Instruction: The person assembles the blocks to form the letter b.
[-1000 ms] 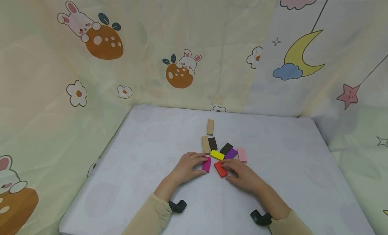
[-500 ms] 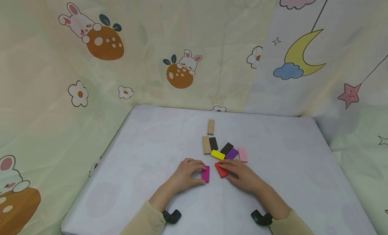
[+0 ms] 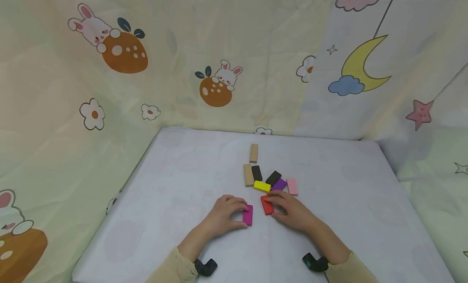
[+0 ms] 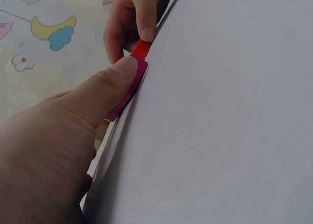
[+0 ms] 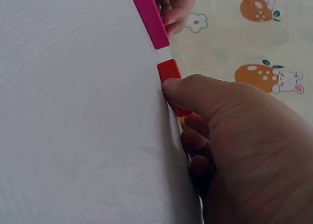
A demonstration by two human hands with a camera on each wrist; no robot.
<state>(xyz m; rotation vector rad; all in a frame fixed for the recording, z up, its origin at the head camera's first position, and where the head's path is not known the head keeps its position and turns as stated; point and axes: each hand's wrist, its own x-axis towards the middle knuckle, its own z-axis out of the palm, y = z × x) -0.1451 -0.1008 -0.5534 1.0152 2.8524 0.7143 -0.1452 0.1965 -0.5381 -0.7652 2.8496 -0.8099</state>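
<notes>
My left hand (image 3: 224, 215) pinches a magenta block (image 3: 248, 215) between thumb and fingers, close over the white cloth. In the left wrist view the thumb lies across that magenta block (image 4: 128, 94). To its right, my right hand (image 3: 289, 210) holds a red block (image 3: 267, 205) by its ends. The right wrist view shows the thumb against the red block (image 5: 172, 89), with a small gap between it and the magenta block (image 5: 150, 19). Just beyond both hands, a yellow block (image 3: 262, 186) lies at the front of a loose group of blocks.
Behind the yellow block lie two black blocks (image 3: 273, 178), a purple block (image 3: 279, 184) and a pink block (image 3: 292, 186). Two plain wooden blocks (image 3: 248, 175) stretch toward the back. The white-covered table (image 3: 175, 165) meets a printed cloth backdrop (image 3: 172, 63).
My left hand has drawn the magenta block toward me, away from the group. The red block has turned slightly in my right hand, which has stayed nearly in place.
</notes>
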